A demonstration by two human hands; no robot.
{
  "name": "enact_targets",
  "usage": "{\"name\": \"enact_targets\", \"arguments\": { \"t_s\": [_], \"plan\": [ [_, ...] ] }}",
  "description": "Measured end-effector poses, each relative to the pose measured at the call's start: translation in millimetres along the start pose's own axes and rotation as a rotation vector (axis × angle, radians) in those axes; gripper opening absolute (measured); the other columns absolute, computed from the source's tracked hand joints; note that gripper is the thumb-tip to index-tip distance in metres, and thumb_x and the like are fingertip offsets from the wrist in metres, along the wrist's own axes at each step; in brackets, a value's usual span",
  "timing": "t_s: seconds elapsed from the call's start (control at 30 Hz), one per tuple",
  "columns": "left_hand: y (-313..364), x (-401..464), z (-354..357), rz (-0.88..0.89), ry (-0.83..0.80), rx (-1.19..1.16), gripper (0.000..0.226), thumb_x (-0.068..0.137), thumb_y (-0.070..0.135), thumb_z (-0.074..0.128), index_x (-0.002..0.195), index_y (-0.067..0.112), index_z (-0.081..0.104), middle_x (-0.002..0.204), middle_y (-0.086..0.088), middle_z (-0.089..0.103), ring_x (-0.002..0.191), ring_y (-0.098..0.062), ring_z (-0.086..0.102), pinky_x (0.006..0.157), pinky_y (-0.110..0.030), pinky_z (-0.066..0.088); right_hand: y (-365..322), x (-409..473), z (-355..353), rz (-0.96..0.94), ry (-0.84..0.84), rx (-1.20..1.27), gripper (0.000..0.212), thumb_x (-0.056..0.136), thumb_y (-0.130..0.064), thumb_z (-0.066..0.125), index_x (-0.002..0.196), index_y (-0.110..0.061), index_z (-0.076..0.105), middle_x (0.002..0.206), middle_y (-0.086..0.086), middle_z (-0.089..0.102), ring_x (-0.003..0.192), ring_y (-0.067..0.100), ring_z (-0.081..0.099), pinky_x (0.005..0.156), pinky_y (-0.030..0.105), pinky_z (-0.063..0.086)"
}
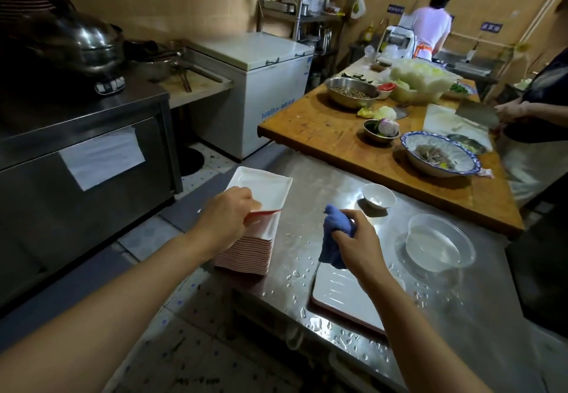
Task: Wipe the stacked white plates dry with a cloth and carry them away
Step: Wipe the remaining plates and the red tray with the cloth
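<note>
A tall stack of white rectangular plates (246, 251) with red undersides stands at the left edge of the wet steel table (322, 183). My left hand (229, 213) grips the near edge of the top plate (264, 185), which is tilted up off the stack. My right hand (358, 239) holds a bunched blue cloth (333, 237) just right of the stack, apart from the plate. Below that hand, a second low stack of wet white plates (341, 297) lies on the table, partly hidden by my forearm.
A small white bowl (378, 196) and a clear plastic tub (438, 243) sit on the steel table. Beyond is a wooden table (307, 125) with bowls and vegetables; a person with a cleaver (476, 114) stands at the right. A steel cabinet (86, 153) and white freezer (261, 85) are on the left.
</note>
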State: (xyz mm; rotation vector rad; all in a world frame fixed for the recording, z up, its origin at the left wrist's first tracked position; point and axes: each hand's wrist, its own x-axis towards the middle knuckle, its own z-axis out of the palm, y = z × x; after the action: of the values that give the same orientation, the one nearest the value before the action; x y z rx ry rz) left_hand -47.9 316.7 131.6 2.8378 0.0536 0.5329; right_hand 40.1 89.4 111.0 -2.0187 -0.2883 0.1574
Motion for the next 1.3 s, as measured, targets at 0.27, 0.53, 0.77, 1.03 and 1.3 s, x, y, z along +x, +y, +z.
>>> {"name": "enact_targets", "arguments": {
  "t_s": [0.27, 0.53, 0.77, 1.03, 1.3],
  "plan": [
    [-4.3, -19.1, 29.3, 0.026, -0.152, 0.204, 0.03, 0.092, 0.003, 0.047, 0.119, 0.008, 0.058, 0.119, -0.007, 0.056, 0.111, -0.024, 0.049, 0.066, -0.036, 0.046, 17.1, -3.4, 0.2, -0.002, 0.034, -0.011, 0.017, 0.083, -0.011, 0.057, 0.095, -0.024, 0.057, 0.079, -0.005, 0.064, 0.076, 0.013, 0.062, 0.067, 0.029, 0.049],
    [-11.3, -17.3, 53.0, -0.035, -0.28, 0.316, 0.041, 0.092, 0.007, 0.048, 0.132, 0.015, 0.043, 0.13, -0.001, 0.045, 0.121, -0.021, 0.039, 0.072, -0.035, 0.045, 30.8, 0.1, -1.3, 0.034, 0.068, -0.008, 0.006, 0.086, -0.018, 0.06, 0.091, -0.018, 0.056, 0.08, -0.003, 0.062, 0.076, 0.017, 0.059, 0.068, 0.032, 0.047],
    [-26.3, 1.7, 66.5, -0.091, -0.364, 0.311, 0.065, 0.085, 0.045, 0.062, 0.139, 0.021, 0.034, 0.141, 0.001, 0.034, 0.128, -0.02, 0.031, 0.087, -0.04, 0.044, 42.9, 0.4, -7.7, 0.063, 0.084, 0.007, 0.01, 0.087, -0.019, 0.06, 0.085, -0.025, 0.053, 0.082, -0.004, 0.061, 0.076, 0.013, 0.058, 0.067, 0.029, 0.047],
    [-15.4, 8.1, 74.3, -0.145, -0.326, 0.289, 0.078, 0.08, 0.07, 0.046, 0.138, 0.018, 0.038, 0.145, -0.004, 0.034, 0.13, -0.024, 0.03, 0.099, -0.041, 0.034, 60.2, -0.7, -15.4, 0.146, 0.101, 0.045, 0.008, 0.083, -0.019, 0.061, 0.083, -0.024, 0.054, 0.078, -0.007, 0.061, 0.075, 0.014, 0.059, 0.066, 0.032, 0.046],
    [70.0, 4.4, 118.2, 0.05, -0.175, -0.141, 0.041, 0.082, 0.024, 0.068, 0.121, 0.012, 0.058, 0.117, -0.006, 0.061, 0.11, -0.028, 0.055, 0.079, -0.039, 0.05, 85.4, -3.8, -31.2, 0.207, 0.164, 0.061, 0.007, 0.079, -0.011, 0.061, 0.074, -0.014, 0.058, 0.062, -0.008, 0.057, 0.049, -0.002, 0.056, 0.043, 0.011, 0.043]
  ]
}}
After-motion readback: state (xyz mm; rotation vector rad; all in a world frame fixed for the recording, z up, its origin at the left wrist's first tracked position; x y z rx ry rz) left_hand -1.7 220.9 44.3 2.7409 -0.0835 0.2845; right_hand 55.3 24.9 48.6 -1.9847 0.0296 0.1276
